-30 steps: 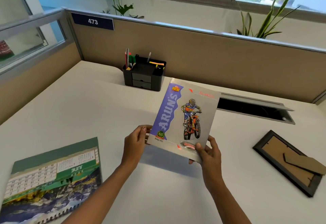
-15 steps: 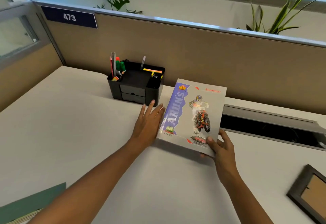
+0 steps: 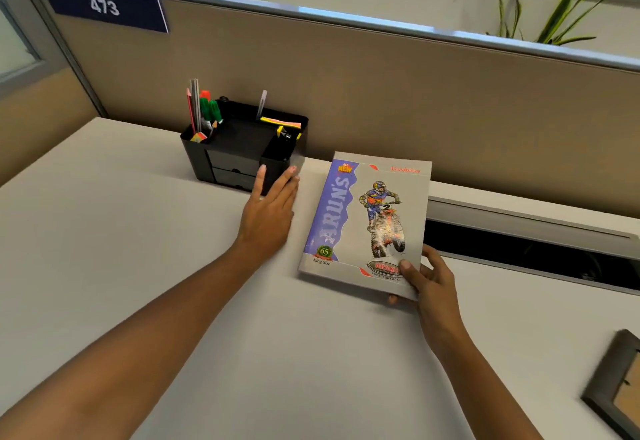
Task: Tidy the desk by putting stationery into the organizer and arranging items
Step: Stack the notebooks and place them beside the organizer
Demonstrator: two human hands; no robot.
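The left grip (image 3: pixel 268 212) has come off the notebook (image 3: pixel 367 221), and there's a gap between them now. Its fingers are straight and spread, with the tips up at the organizer's (image 3: pixel 239 148) near right corner. The right grip (image 3: pixel 429 283) pinches the notebook's near corner, thumb on the cover, fingers beneath. The notebook sits just right of the left grip, low over the surface (image 3: pixel 138 231). A picture frame (image 3: pixel 613 391) lies well right of the right grip.

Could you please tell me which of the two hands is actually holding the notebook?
The right hand, pinching the near right corner of the notebook, thumb on the cover. The left hand is stretched flat beside the organizer, apart from the notebook.
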